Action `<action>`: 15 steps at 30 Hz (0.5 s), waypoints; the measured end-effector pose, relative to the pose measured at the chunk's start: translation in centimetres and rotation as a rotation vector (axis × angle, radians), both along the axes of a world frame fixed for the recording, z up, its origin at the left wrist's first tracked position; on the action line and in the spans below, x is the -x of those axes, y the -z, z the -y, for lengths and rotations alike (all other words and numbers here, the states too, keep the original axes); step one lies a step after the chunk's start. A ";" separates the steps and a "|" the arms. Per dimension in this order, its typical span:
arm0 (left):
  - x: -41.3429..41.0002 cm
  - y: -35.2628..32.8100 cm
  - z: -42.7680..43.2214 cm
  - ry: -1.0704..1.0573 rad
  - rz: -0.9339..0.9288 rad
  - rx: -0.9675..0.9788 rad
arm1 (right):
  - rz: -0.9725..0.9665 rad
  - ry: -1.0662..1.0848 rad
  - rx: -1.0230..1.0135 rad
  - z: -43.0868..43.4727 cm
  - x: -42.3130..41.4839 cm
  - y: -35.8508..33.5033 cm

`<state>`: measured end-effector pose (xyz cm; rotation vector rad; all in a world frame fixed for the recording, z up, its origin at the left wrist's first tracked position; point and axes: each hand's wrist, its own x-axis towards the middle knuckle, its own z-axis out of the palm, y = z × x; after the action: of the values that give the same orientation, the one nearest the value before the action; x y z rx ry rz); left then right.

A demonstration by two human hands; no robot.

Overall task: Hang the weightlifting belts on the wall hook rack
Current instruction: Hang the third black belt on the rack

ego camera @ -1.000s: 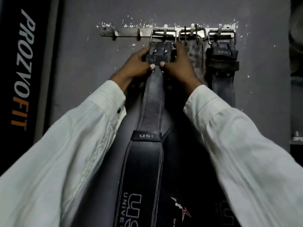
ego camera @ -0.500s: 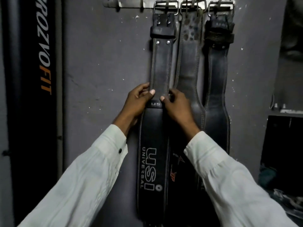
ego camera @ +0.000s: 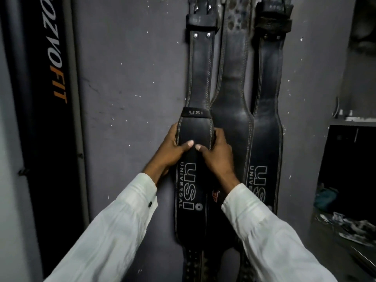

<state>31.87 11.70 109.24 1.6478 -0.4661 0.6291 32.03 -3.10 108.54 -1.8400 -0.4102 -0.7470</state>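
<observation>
Three black leather weightlifting belts hang side by side down a grey wall. The left belt (ego camera: pixel 200 78) carries white USI UNIVERSAL lettering. My left hand (ego camera: pixel 173 149) grips its left edge and my right hand (ego camera: pixel 215 153) grips its right edge, thumbs nearly meeting on its wide front face. The middle belt (ego camera: pixel 232 88) hangs partly behind it, and the right belt (ego camera: pixel 268 119) hangs beside that one. The hook rack is above the frame's top edge, out of sight.
A tall black panel (ego camera: pixel 50 98) with orange and white lettering stands at the left against the grey wall (ego camera: pixel 132 78). A dark cabinet (ego camera: pixel 350 169) stands at the right, with clutter (ego camera: pixel 350 226) on a surface below it.
Both hands have slid down the left belt from the buckle by the rack to its wide part. The view has tilted down, so the rack has left the frame.
</observation>
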 end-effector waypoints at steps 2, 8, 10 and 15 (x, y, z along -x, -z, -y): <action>0.1 1.9 -0.2 -0.046 -0.036 -0.020 | -0.057 0.001 0.031 0.2 -0.2 2.0; 0.0 3.3 0.6 -0.198 0.013 -0.006 | 0.009 0.000 -0.045 0.8 -0.6 3.2; 0.4 5.6 0.3 -0.106 -0.045 -0.030 | -0.034 -0.063 -0.065 1.2 -0.8 4.9; 1.1 9.4 1.5 -0.194 -0.014 0.044 | -0.116 0.007 -0.018 1.2 -1.0 9.1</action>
<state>30.82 10.20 99.83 1.6667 -0.2815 0.7653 33.00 -4.32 99.43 -1.8580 -0.3211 -0.6435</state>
